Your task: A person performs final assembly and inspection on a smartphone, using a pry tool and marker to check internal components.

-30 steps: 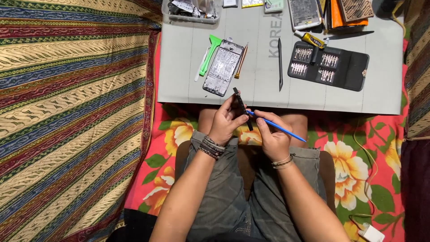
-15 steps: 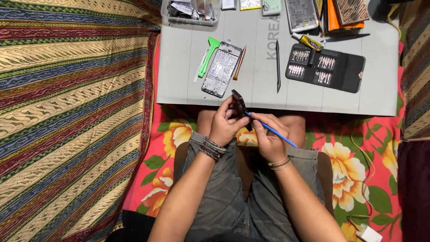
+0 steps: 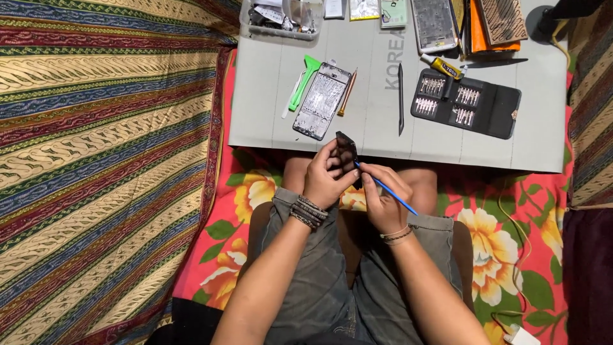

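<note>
Head view: we note left hand (image 3: 327, 174) gripping a dark phone part (image 3: 348, 148) upright, steadying it for the right hand's (image 3: 380, 199) blue tool (image 3: 391, 193).

Home floor repair spot: patterned cloths (image 3: 96, 128), grey work mat (image 3: 377, 121) w/ screwdriver-bit kit (image 3: 465, 102), phone frame (image 3: 322, 100).

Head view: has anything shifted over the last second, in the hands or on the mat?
Little changed. The left hand keeps its grip on the small dark part, and the right hand keeps the blue-handled tool with its tip at that part. The tool's angle shifted only slightly. The opened phone frame and bit case stayed put on the grey mat.
</note>
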